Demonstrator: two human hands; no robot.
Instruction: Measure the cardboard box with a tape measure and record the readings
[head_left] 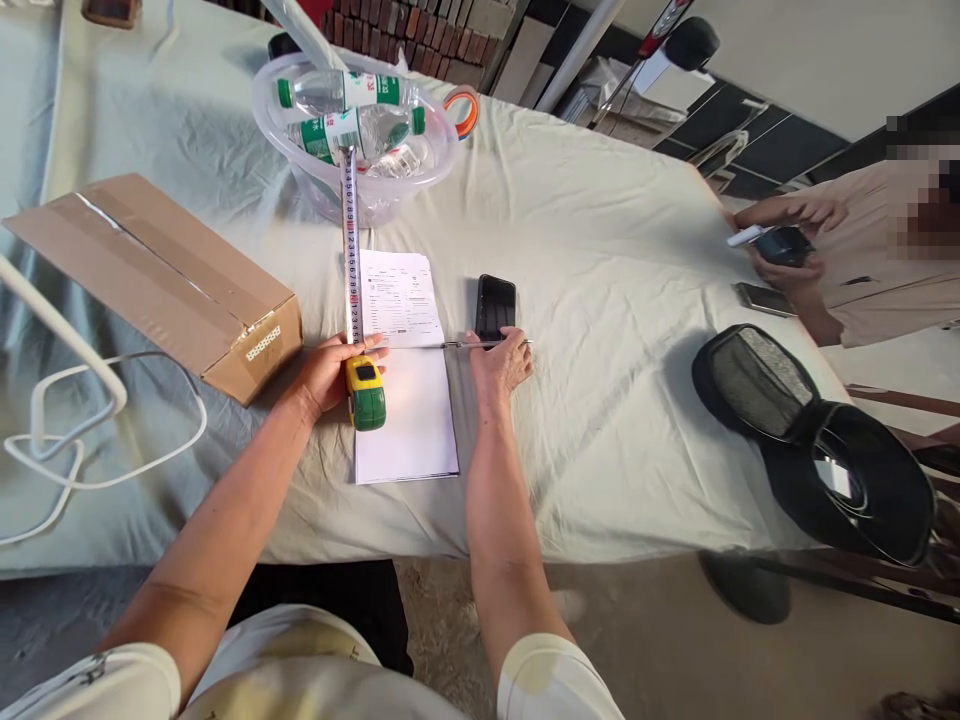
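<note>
Sheets of paper point(406, 420) lie near the middle, their far half bearing print too small to read. At their left edge, the left hand point(324, 372) is closed on the tape point(367, 400) beside its case, palm hidden; the blade runs far, its tip over the basin point(442, 172). The right hand point(502, 360) pinches a thin rod point(429, 346) that crosses the paper, its left end lost at the left fingers. Just beyond, that hand hides the phone's point(496, 303) near end. Far off, the basin's bottles point(328, 138) overlap, covering whatever lies lowest.
</note>
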